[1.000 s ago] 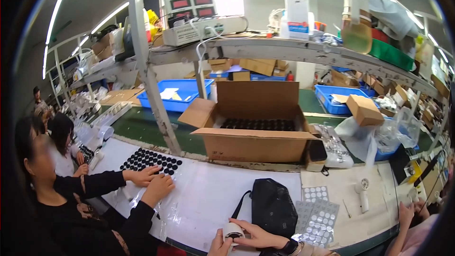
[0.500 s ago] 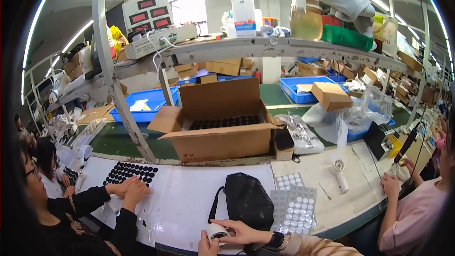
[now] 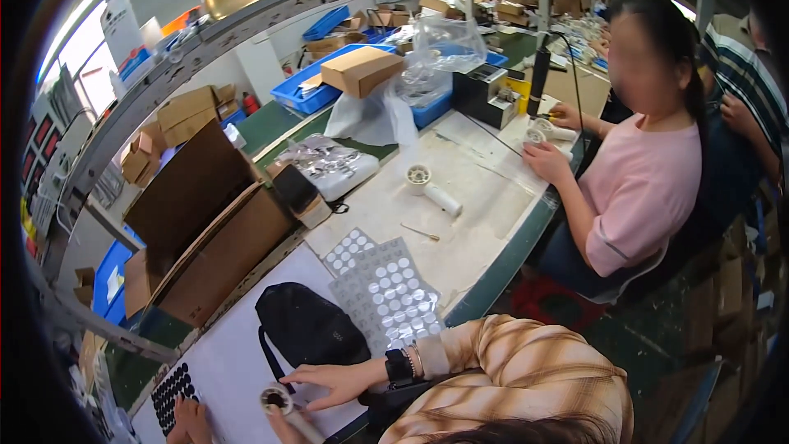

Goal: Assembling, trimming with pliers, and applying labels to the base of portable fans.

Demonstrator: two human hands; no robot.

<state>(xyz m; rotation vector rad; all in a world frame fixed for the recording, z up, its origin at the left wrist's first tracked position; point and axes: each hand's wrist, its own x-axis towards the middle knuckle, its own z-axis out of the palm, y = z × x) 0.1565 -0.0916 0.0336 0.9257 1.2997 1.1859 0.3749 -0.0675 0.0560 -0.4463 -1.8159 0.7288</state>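
At the lower edge, my left hand (image 3: 282, 424) is wrapped round a white handheld fan (image 3: 276, 397) whose round head has a dark middle. My right hand (image 3: 337, 383), a dark watch at its wrist, has its fingers stretched out beside the fan head and grips nothing. Just beyond it lies a black fabric pouch (image 3: 311, 325) with a strap. To the right of the pouch are sheets of round white stickers (image 3: 394, 288). Part of my left hand is cut off by the frame.
Another white fan (image 3: 431, 187) and a thin tool (image 3: 419, 232) lie on the bench. A cardboard box (image 3: 222, 255) stands at the back left. Another person's hands (image 3: 189, 421) are by black discs (image 3: 171, 395); a person in pink (image 3: 641, 189) works at the right.
The view has swung right and tilted. My right hand has come off the white fan and its fingers have spread, while my left hand keeps hold of it.
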